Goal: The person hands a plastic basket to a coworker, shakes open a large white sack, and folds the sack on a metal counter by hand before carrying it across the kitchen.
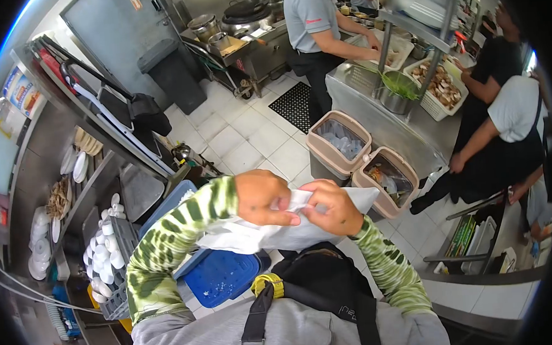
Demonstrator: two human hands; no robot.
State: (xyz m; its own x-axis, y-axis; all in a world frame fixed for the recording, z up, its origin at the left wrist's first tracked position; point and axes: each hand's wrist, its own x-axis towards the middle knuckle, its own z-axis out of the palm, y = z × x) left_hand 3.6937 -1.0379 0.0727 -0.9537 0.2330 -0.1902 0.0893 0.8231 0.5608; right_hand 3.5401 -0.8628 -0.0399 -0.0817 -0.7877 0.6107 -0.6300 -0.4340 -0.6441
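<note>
A white bag (pixel 273 233), its material bunched and creased, hangs in front of my chest. My left hand (pixel 263 197) is closed on the bag's gathered upper part, with thumb and fingers pinched together. Close beside it, my right hand (pixel 333 208) pinches the same gathered part, and the fingertips of both hands almost meet. The bag's right end spreads out past my right hand. What is inside the bag is hidden. Below it on the left, a blue lid (pixel 222 278) with white bits on it lies near my body.
A grey rack of white cups (pixel 105 250) stands at my left by metal shelves. Two beige bins (pixel 339 145) stand ahead by a steel counter, with a black mat (pixel 290 108) nearby. A person in grey (pixel 313 20) and several others work around the counter.
</note>
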